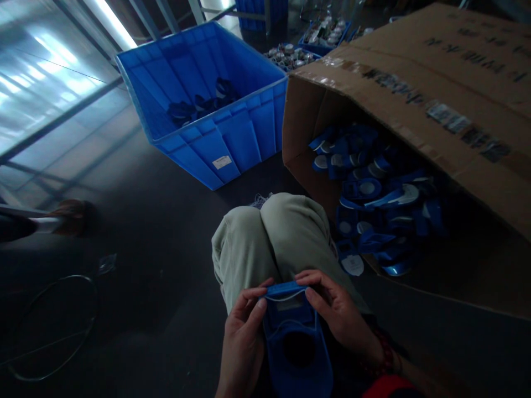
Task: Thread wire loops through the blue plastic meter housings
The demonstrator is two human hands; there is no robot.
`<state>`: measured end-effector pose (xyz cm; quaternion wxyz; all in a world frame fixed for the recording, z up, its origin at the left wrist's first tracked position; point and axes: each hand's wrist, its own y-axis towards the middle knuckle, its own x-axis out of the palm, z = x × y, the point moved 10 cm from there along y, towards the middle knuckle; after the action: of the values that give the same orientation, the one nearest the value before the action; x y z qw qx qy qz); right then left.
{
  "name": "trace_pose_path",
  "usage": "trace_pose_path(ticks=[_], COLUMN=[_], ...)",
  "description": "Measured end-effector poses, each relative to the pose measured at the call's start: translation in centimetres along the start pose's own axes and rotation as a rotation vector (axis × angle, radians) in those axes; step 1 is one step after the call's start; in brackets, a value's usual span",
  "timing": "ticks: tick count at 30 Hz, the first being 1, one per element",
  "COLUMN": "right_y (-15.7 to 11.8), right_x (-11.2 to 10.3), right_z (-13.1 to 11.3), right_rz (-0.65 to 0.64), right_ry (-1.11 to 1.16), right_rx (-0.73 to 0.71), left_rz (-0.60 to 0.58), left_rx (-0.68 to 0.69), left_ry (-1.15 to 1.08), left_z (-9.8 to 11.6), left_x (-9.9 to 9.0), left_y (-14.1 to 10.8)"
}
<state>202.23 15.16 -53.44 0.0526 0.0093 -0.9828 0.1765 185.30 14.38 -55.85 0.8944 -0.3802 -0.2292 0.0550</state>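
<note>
I hold a blue plastic part [296, 342] with a round hole over my lap, just below my knees [269, 237]. My left hand [243, 337] grips its left side, thumb near the top edge. My right hand [338, 312] holds the top right, fingers on the upper rim. A large cardboard box [415, 83] lies tipped on its side to the right, with several similar blue parts [373, 193] spilling out. A blue plastic crate [215, 99] stands ahead on the floor with several dark blue parts [203, 102] inside.
Dark floor all around. A wire loop [53, 326] lies at the lower left, and a person's shoe [70, 215] shows at the left edge. More blue trays with small parts [290, 55] stand behind the crate.
</note>
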Motion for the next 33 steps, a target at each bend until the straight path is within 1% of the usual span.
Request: trace_pose_path(ticks=[2, 7, 9, 10, 11, 14, 15, 16, 18, 21, 22, 24, 26, 29, 31, 33], right_y=[0.0, 0.0, 0.0, 0.0, 0.0, 0.0, -0.1, -0.1, -0.1, 0.0, 0.0, 0.0, 0.1, 0.1, 0.1, 0.1], right_x=[-0.1, 0.0, -0.1, -0.2, -0.2, -0.3, -0.3, -0.3, -0.3, -0.3, -0.2, -0.1, -0.1, -0.2, -0.3, -0.2], right_z=[0.1, 0.3, 0.3, 0.3, 0.3, 0.3, 0.3, 0.3, 0.3, 0.1, 0.0, -0.3, -0.6, -1.0, -1.1, -1.1], right_rz=[0.012, 0.040, 0.053, 0.060, 0.066, 0.075, 0.073, 0.069, 0.068, 0.066, 0.061, 0.049, 0.042, 0.053, 0.056, 0.041], right_ry=[0.007, 0.017, 0.031, 0.035, 0.037, 0.037, 0.034, 0.029, 0.017, 0.014, 0.015, 0.006, -0.011, -0.013, -0.008, -0.004], right_rx=[0.010, 0.030, 0.035, 0.032, 0.028, 0.028, 0.030, 0.031, 0.026, 0.019, 0.018, 0.014, 0.005, -0.018, -0.026, -0.030], left_rz=[0.000, 0.043, 0.009, -0.001, 0.010, 0.129, 0.167, 0.185, 0.202, 0.214, 0.195, 0.104, -0.014, -0.161, -0.219, -0.249], left_rx=[-0.001, 0.051, 0.086, 0.140, 0.234, 0.664, 0.795, 0.895, 1.017, 1.192, 1.260, 1.380, 1.430, 1.425, 1.387, 1.354], left_ry=[0.005, 0.068, 0.170, 0.260, 0.378, 0.850, 1.001, 1.129, 1.299, 1.446, 1.490, 1.549, 1.544, 1.479, 1.449, 1.445], left_z=[-0.2, -0.1, 0.0, 0.5, 1.3, 4.8, 5.6, 6.0, 6.3, 6.8, 6.8, 6.6, 6.4, 6.4, 6.5, 6.5], left_x=[0.0, -0.4, -0.1, 0.0, 0.0, 0.4, 0.9, 1.4, 2.2, 3.9, 4.9, 7.1, 9.0, 10.9, 11.4, 11.5], left_y=[0.0, -0.3, -0.4, -0.5, -0.8, -2.7, -3.5, -4.1, -4.9, -5.9, -6.2, -6.7, -6.7, -6.3, -6.0, -5.7])
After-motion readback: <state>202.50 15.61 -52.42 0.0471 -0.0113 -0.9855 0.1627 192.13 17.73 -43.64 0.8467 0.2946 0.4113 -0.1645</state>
